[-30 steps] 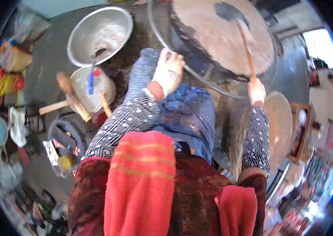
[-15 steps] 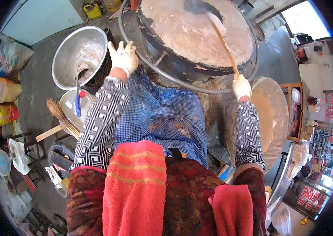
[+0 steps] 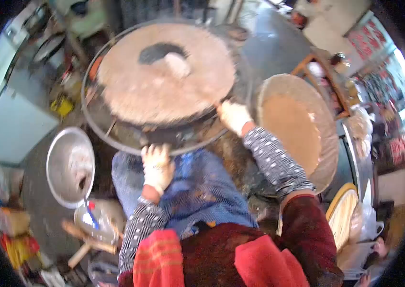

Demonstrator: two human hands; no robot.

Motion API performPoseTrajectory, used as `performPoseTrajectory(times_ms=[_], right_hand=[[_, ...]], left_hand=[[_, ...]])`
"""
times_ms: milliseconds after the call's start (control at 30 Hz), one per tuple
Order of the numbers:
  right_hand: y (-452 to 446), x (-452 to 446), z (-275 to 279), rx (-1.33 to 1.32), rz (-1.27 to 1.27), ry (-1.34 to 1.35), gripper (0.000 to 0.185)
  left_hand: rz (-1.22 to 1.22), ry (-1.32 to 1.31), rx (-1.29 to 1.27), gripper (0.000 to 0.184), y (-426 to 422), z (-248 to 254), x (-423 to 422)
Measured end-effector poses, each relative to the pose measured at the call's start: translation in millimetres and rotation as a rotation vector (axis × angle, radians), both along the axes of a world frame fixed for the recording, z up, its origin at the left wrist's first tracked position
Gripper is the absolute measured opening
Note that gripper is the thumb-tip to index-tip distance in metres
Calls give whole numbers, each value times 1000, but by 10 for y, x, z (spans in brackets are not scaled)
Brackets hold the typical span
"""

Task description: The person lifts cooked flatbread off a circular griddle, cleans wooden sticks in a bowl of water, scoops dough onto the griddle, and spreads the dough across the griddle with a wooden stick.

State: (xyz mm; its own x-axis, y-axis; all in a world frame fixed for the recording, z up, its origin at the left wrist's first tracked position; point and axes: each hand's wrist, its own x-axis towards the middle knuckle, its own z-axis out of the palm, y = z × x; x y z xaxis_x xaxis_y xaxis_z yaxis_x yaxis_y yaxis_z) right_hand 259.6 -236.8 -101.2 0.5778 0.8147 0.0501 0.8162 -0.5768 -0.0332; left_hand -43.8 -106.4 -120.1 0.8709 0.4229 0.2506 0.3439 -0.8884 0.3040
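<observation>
Our gloved left hand (image 3: 158, 167) is resting its bent fingers on the metal hoop (image 3: 111, 142) at the near side of the round griddle (image 3: 166, 125); we cannot tell whether it is closing around the hoop. Our gloved right hand (image 3: 233, 116) is gripping the near end of the wooden stick (image 3: 218, 104) at the griddle's near right edge. Half a second ago our left hand was spreading open beside the hoop's left stretch; now it is sitting nearer our right hand, and the whole griddle is showing. The stick is lying low over the griddle, its long axis slanting from our right hand toward the far left, its blurred far part pointing at the pale lump (image 3: 177, 65). The lump is sitting just beside the dark patch (image 3: 152, 53) in the spread layer (image 3: 130, 91). Right of the griddle, a wide basin (image 3: 329, 158) is holding tan batter (image 3: 291, 129); a metal bowl (image 3: 63, 160) is standing near left of it.
</observation>
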Motion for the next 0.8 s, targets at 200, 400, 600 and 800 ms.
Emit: performPoseTrajectory(times_ms=[200, 400, 600, 800], right_hand=[[46, 256, 33, 56, -121, 75, 28], [-220, 439, 106, -50, -197, 82, 33], [-376, 388, 29, -13, -45, 64, 31], [-343, 547, -95, -14, -126, -32, 31]], left_hand=[[83, 515, 130, 27, 612, -217, 48], [215, 718, 233, 24, 906, -61, -58], [332, 577, 344, 26, 1357, -91, -294], [468, 429, 450, 46, 1722, 52, -401]])
